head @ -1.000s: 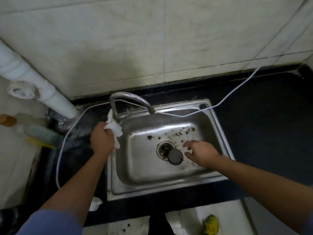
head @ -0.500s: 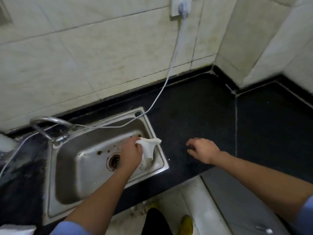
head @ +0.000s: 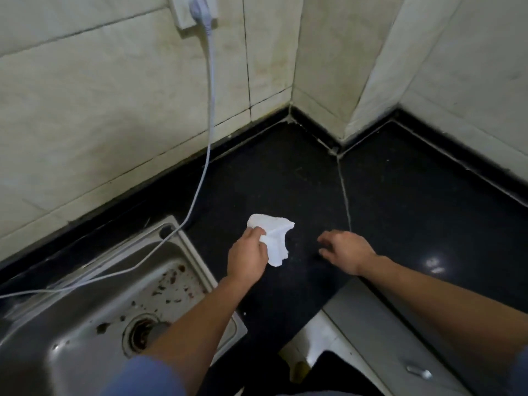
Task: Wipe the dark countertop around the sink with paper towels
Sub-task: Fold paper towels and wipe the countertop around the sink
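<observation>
My left hand (head: 248,255) grips a crumpled white paper towel (head: 273,238) over the dark countertop (head: 280,181), just right of the steel sink (head: 85,324). Whether the towel touches the counter I cannot tell. My right hand (head: 344,250) hovers a little to the right with its fingers loosely spread, holding nothing, near the counter's front edge. The sink basin holds brown debris around its drain (head: 141,332).
A white cable (head: 204,167) runs from a wall plug (head: 201,12) down across the sink's back rim. Tiled walls form a corner behind the counter. A seam (head: 344,195) splits the countertop. A grey cabinet front with a metal handle (head: 418,372) sits below right.
My left hand carried the towel from the left of the sink, across the basin, onto the counter to its right. My right hand left the basin and moved over the counter. The view swung right.
</observation>
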A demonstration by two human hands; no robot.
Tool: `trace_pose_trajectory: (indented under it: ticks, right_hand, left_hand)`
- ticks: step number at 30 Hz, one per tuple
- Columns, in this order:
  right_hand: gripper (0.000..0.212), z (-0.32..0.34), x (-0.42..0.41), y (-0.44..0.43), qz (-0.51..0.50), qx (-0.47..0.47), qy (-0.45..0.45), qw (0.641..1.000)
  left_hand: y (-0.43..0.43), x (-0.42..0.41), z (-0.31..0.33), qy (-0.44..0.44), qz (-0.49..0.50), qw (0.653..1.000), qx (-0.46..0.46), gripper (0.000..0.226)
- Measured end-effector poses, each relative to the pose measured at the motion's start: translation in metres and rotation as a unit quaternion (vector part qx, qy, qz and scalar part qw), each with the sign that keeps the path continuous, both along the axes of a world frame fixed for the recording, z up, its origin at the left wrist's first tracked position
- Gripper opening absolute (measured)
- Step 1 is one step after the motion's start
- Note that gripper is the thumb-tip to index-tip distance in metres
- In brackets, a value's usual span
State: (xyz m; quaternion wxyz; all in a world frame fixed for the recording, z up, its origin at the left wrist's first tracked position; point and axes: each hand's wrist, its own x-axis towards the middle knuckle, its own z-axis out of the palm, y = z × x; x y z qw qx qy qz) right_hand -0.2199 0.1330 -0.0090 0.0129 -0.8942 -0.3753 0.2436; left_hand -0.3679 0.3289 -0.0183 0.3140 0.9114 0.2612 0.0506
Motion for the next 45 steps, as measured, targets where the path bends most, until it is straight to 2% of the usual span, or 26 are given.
trace_pose_trajectory:
  ticks: [4, 6, 8, 10, 12, 14, 16, 18, 20, 25, 27, 31, 34, 40, 43, 45]
  right_hand:
    - [0.030, -0.025, 0.001, -0.001, -0.005, -0.025, 0.041, 0.999]
    - [0.031, -0.035, 0.001, 0.002, 0.003, -0.032, 0.063, 0.997]
    - [0.033, -0.040, 0.006, 0.010, 0.004, -0.020, 0.078, 0.997]
    - [0.032, -0.042, 0.015, 0.024, 0.002, 0.015, 0.085, 0.996]
    - [0.031, -0.044, 0.027, 0.042, -0.006, 0.060, 0.086, 0.994]
    - [0.033, -0.048, 0.039, 0.064, -0.026, 0.090, 0.098, 0.991]
    - [0.042, -0.053, 0.046, 0.084, -0.037, 0.094, 0.134, 0.986]
    - [0.050, -0.058, 0.047, 0.099, -0.051, 0.086, 0.188, 0.977]
    - [0.045, -0.064, 0.045, 0.104, -0.069, 0.081, 0.222, 0.969]
    - [0.008, -0.069, 0.041, 0.071, -0.092, 0.139, 0.218, 0.962]
    - [0.012, -0.069, 0.041, 0.052, -0.104, 0.164, 0.215, 0.957]
    - [0.016, -0.058, 0.044, 0.025, -0.119, 0.192, 0.199, 0.954]
    - [0.017, -0.048, 0.046, 0.013, -0.142, 0.212, 0.210, 0.944]
    - [0.021, -0.028, 0.050, 0.018, -0.148, 0.237, 0.243, 0.929]
    - [0.013, -0.026, 0.065, 0.038, -0.176, 0.266, 0.246, 0.915]
    - [0.010, -0.032, 0.079, 0.056, -0.182, 0.252, 0.213, 0.926]
  left_hand:
    - [-0.008, -0.012, -0.035, 0.163, -0.122, 0.977, 0.056, 0.032]
    - [-0.012, -0.025, -0.048, 0.188, -0.187, 0.962, 0.059, 0.038]
    - [-0.013, -0.031, -0.054, 0.179, -0.205, 0.962, 0.039, 0.043]
    - [-0.008, -0.028, -0.052, 0.152, -0.135, 0.979, -0.017, 0.037]
    - [0.000, -0.019, -0.047, 0.113, -0.001, 0.991, -0.067, 0.025]
    - [0.010, -0.007, -0.045, 0.088, 0.122, 0.986, -0.071, 0.019]
    - [0.019, 0.005, -0.051, 0.121, 0.171, 0.975, -0.071, 0.032]
    - [0.023, 0.015, -0.061, 0.185, 0.164, 0.966, -0.073, 0.051]
    - [0.021, 0.024, -0.067, 0.224, 0.124, 0.966, -0.044, 0.055]
    - [-0.007, 0.035, -0.062, 0.229, 0.071, 0.971, 0.016, 0.013]
    - [-0.013, 0.031, -0.056, 0.197, 0.077, 0.977, -0.021, 0.011]
    - [-0.014, 0.017, -0.038, 0.116, 0.090, 0.982, -0.121, 0.022]
    - [-0.010, 0.000, -0.025, 0.089, 0.127, 0.969, -0.191, 0.025]
    - [0.022, -0.012, -0.009, 0.063, 0.181, 0.935, -0.298, 0.018]
    - [0.045, -0.002, -0.005, 0.042, 0.219, 0.922, -0.317, 0.016]
    - [0.064, 0.009, -0.009, 0.037, 0.229, 0.930, -0.286, 0.022]
